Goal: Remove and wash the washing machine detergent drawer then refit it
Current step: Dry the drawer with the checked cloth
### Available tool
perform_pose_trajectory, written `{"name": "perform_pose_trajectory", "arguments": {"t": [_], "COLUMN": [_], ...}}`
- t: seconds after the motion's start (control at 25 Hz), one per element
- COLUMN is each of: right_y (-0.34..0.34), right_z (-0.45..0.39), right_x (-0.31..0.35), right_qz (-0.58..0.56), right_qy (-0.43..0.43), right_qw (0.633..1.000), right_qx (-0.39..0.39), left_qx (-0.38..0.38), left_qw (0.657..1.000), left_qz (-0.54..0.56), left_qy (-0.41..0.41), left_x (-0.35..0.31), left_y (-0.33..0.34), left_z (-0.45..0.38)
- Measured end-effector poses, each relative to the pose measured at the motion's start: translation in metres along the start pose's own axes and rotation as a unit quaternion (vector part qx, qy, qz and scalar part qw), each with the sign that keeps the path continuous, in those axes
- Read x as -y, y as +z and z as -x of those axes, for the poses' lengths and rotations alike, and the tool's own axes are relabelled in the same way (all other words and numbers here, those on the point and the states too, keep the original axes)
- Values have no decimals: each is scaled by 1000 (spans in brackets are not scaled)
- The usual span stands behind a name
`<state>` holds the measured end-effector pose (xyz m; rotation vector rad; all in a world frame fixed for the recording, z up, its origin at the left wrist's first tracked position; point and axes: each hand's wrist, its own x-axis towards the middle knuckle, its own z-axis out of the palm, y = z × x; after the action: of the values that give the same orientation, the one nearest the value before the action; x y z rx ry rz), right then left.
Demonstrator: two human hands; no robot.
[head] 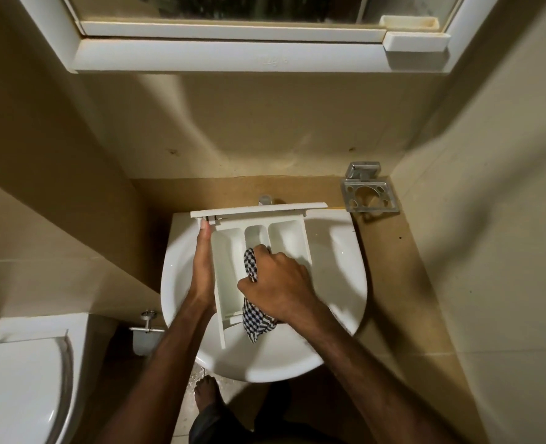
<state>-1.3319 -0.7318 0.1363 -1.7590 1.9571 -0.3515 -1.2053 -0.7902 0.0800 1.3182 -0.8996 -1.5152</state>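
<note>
The white detergent drawer (284, 233) lies over the white sink (339, 261), its front panel toward the wall and its compartments facing up. My left hand (203, 267) holds the drawer's left side wall, thumb up near the front panel, fingers hidden underneath. My right hand (278, 283) grips a black-and-white checked cloth (255, 322) and presses it into the middle compartment. The cloth's loose end hangs out of the drawer's near end.
The tap (265, 199) sits behind the drawer's front panel. A metal holder (369, 193) is fixed to the wall at the right. A toilet (25, 379) stands at the lower left. A white mirror cabinet (233, 56) hangs above. My bare foot (206, 392) is below the sink.
</note>
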Motion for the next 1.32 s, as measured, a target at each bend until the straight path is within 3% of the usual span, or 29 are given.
{"name": "perform_pose_trajectory", "arguments": {"t": [0.12,0.2,0.32,0.44,0.56,0.64,0.72,0.88,1.0,1.16,1.32], "right_y": [-3,-2,-7,-27,-49,-58,-60,-44,-28,-19,-8], "right_z": [4,17,35,45,49,51,50,43,36,32,30], "right_x": [-8,-11,-19,-41,-75,-99,-118,-125,-120,-128,-131], "right_qz": [-67,-160,-287,-382,-404,-357,-316,-344,-313,-368,-380], "right_qy": [-23,-22,6,60,138,182,202,158,98,97,116], "right_qw": [997,986,949,894,840,837,863,925,937,898,903], "right_qx": [-5,-47,-129,-227,-335,-373,-337,-36,121,219,164], "left_qx": [-2,43,106,84,95,100,104,108,113,121,125], "left_qw": [1000,998,986,985,984,983,981,981,983,985,984], "left_qz": [-1,31,103,126,130,129,136,132,111,88,69], "left_qy": [0,-34,-79,-85,-76,-84,-85,-92,-91,-85,-108], "left_x": [-2,-6,-9,0,2,-1,-5,-5,-6,-2,-2], "left_y": [-4,-7,-8,-11,-15,-16,-16,-11,-7,-11,-13], "left_z": [-3,-6,-10,-10,-10,-10,-9,-8,-9,-10,-7]}}
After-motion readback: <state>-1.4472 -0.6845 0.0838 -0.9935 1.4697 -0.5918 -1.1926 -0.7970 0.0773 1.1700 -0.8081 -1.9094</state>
